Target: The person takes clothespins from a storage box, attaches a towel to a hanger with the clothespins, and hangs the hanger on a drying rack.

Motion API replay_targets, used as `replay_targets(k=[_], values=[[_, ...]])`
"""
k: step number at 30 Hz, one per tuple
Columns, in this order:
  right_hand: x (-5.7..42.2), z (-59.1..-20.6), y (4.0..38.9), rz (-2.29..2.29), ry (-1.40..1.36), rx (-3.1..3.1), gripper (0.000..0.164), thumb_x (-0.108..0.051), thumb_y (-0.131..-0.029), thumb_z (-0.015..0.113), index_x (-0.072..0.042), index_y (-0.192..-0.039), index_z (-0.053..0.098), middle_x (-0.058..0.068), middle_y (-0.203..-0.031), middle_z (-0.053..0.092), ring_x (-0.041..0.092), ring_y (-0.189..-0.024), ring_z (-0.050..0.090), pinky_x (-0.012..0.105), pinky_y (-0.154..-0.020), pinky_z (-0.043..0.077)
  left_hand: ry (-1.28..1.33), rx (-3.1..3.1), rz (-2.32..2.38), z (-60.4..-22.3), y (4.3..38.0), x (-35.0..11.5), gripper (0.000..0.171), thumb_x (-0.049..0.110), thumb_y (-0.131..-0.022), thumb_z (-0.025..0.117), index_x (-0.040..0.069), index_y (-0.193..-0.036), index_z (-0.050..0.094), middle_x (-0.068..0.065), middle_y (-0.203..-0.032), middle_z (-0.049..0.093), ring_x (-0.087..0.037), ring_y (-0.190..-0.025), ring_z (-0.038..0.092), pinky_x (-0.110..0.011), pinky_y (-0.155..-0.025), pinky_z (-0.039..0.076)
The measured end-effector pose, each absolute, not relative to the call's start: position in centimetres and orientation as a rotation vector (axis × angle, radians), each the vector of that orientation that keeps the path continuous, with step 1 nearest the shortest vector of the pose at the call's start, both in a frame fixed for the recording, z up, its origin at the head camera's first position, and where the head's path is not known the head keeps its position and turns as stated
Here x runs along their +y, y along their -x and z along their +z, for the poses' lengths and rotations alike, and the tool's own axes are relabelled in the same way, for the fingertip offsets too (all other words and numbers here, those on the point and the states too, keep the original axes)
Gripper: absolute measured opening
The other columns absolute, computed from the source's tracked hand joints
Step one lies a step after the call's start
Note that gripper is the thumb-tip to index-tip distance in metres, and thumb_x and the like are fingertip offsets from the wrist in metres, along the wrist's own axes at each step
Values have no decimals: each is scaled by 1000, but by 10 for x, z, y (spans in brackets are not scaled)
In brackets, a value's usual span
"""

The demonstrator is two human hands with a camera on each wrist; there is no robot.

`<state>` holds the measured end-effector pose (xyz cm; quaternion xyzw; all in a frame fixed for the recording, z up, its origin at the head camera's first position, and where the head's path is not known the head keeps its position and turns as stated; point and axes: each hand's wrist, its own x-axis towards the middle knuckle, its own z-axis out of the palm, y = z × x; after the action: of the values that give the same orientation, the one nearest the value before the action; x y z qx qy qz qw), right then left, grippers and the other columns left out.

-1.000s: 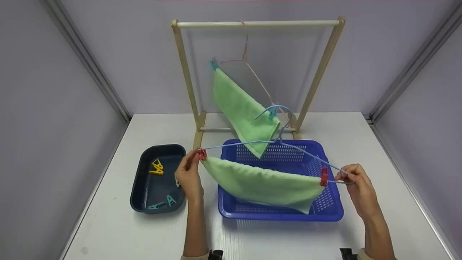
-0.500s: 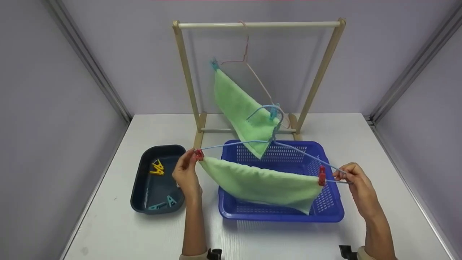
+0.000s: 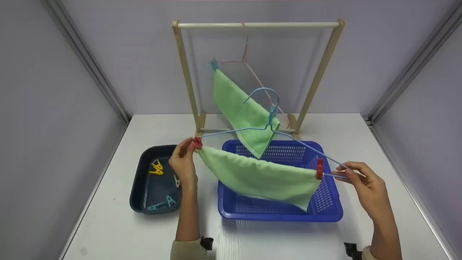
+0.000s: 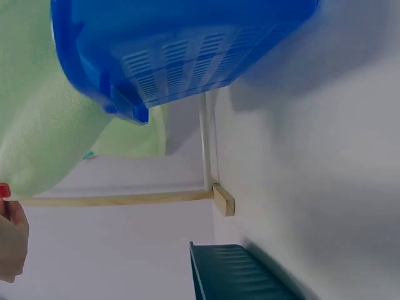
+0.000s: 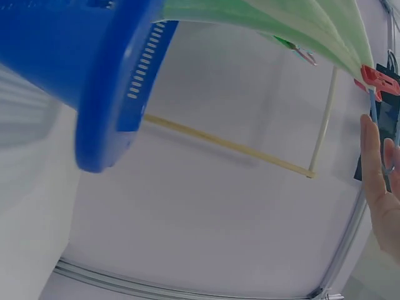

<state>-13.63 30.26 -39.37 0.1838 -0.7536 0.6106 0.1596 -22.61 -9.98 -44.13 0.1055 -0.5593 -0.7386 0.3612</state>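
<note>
A blue wire hanger (image 3: 305,144) is held up over the basket, its hook pointing up and away. My left hand (image 3: 183,162) pinches its left end beside a red clothespin (image 3: 196,143). At the other corner my right hand (image 3: 370,191) holds the wire between thumb and fingers, with a second red clothespin (image 3: 319,169) just inward. Between the two clothespins sags a light green cloth (image 3: 260,175). The right wrist view shows this clothespin (image 5: 381,80) gripping the cloth's corner. In the left wrist view only part of the hand (image 4: 12,240) is visible.
Behind stands a wooden rack (image 3: 322,76) with a white top bar (image 3: 288,25). A pink hanger (image 3: 246,52) hangs there with another green cloth (image 3: 231,97) on blue clothespins. Below are a blue basket (image 3: 281,217) and, left, a dark tray (image 3: 134,191) holding several clothespins.
Both hands have shifted the blue hanger and its cloth slightly left and upward, away from the body. The right hand's fingers have straightened somewhat on the wire.
</note>
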Motion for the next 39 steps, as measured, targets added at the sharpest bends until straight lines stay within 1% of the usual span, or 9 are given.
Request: replay_targets(k=[2,5,11,16,20,25,31,36,39], values=[[302,-390,134,1772,-568,-2148,21,10,-94,40,18,-111,50,16,-99,62,18,-92,63,28,-77,49,-271,-1438,-1909,-438,233,-101,16,-6,-82,64,-12,-97,65,-15,-94,66,-16,-84,61,-23,-75,49],[300,-385,132,1908,-667,-2040,23,13,-94,37,22,-111,48,21,-101,61,22,-95,62,31,-78,49,-267,-1400,-1964,-433,244,-101,16,-7,-82,63,-12,-97,65,-15,-93,66,-17,-83,61,-24,-76,49],[291,-381,131,2109,-718,-1834,24,16,-92,36,24,-111,49,22,-99,61,28,-93,63,34,-77,48,-242,-1284,-2169,-424,268,-99,18,-9,-86,58,-15,-102,61,-15,-92,64,-20,-87,61,-29,-82,49],[284,-381,133,2228,-743,-1702,27,17,-92,33,25,-114,46,24,-98,60,33,-93,62,37,-77,48,-249,-1363,-2270,-422,282,-95,24,-3,-92,50,-14,-114,56,-18,-107,60,-21,-101,56,-29,-90,43],[281,-380,135,2265,-708,-1655,26,16,-93,33,26,-114,46,22,-94,60,33,-93,62,39,-76,47,-228,-1402,-2353,-424,290,-92,28,2,-97,43,-12,-119,52,-20,-117,57,-21,-106,55,-28,-93,41],[276,-379,139,2296,-652,-1669,26,12,-94,35,23,-114,49,19,-92,61,32,-93,62,38,-76,48,-180,-1410,-2377,-429,299,-91,30,3,-99,39,-13,-121,50,-21,-119,55,-22,-107,54,-26,-92,40],[264,-373,144,2332,-589,-1669,26,8,-95,39,20,-114,51,18,-92,61,31,-94,62,35,-76,49,-178,-1465,-2379,-432,313,-92,31,5,-99,38,-11,-124,49,-22,-123,52,-25,-113,50,-27,-96,37],[254,-366,151,2322,-514,-1683,26,4,-94,44,19,-114,52,18,-89,62,30,-92,63,35,-76,49,-207,-1624,-2354,-429,327,-92,37,15,-99,41,-6,-130,46,-19,-128,48,-25,-120,42,-34,-102,29],[247,-360,157,2298,-468,-1696,26,2,-94,46,18,-113,54,18,-89,62,30,-92,63,35,-75,49,-213,-1677,-2354,-423,336,-93,41,20,-99,42,-4,-132,44,-17,-129,48,-25,-121,41,-34,-102,28]])
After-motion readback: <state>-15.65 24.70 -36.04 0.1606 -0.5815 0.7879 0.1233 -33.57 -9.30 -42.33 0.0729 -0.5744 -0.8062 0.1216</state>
